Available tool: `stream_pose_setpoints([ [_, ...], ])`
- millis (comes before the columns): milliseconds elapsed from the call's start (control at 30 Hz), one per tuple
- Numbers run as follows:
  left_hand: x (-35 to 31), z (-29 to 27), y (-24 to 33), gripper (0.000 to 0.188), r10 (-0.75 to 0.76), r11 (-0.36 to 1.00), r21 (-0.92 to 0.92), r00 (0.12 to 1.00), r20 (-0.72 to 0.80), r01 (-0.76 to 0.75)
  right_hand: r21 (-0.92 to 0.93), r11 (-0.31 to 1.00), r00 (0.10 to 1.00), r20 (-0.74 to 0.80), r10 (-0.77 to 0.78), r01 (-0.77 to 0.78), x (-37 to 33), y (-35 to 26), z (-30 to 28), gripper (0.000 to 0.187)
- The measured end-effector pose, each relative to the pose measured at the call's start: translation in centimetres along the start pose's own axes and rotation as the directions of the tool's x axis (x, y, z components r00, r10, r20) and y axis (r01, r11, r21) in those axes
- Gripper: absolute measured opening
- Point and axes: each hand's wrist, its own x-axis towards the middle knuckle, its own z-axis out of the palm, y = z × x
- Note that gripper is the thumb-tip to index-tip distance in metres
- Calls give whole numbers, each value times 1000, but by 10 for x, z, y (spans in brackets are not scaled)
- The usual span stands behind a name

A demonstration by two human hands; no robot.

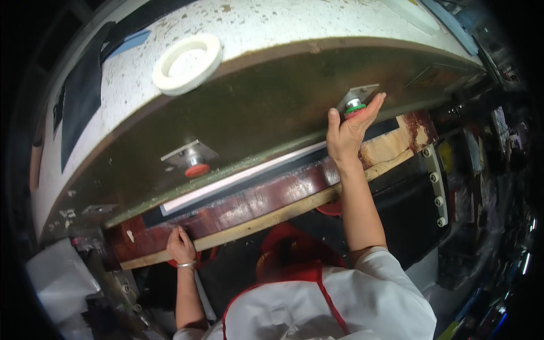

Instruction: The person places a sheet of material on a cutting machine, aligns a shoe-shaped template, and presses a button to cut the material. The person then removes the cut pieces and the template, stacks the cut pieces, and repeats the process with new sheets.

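Observation:
My right hand (pixel 350 136) is raised against the front of a green machine (pixel 272 96). Its thumb stands apart from the stretched fingers, beside a push button (pixel 355 107) with a green ring and red lower part; the palm seems to touch it. Lower down, my left hand (pixel 180 248) is closed at the front edge of a brown-red board (pixel 255 201), and whatever its fingers hold is hidden. Between the board and the machine lies a long pale strip (pixel 243 181) on a dark band. A second, red push button (pixel 197 170) sticks out at the left.
A roll of white tape (pixel 187 63) rests on the machine's speckled white top (pixel 255 22). Black sheet material (pixel 85 107) hangs over its left side. Along the board's near side runs a wooden edge (pixel 283 214). Clear plastic (pixel 59 277) lies at lower left.

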Motion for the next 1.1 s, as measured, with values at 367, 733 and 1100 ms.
stream_pose_setpoints([
  [367,101,49,-26,15,-220,922,356,964,150,155,244,812,709,653,266,-530,-81,-4,13,22],
  [733,239,37,-27,22,-140,990,-32,965,-224,136,69,968,958,143,-250,242,46,-27,175,21],
  [1100,235,6,0,23,-186,976,41,918,-350,213,214,938,930,190,-313,272,38,-103,210,56],
])
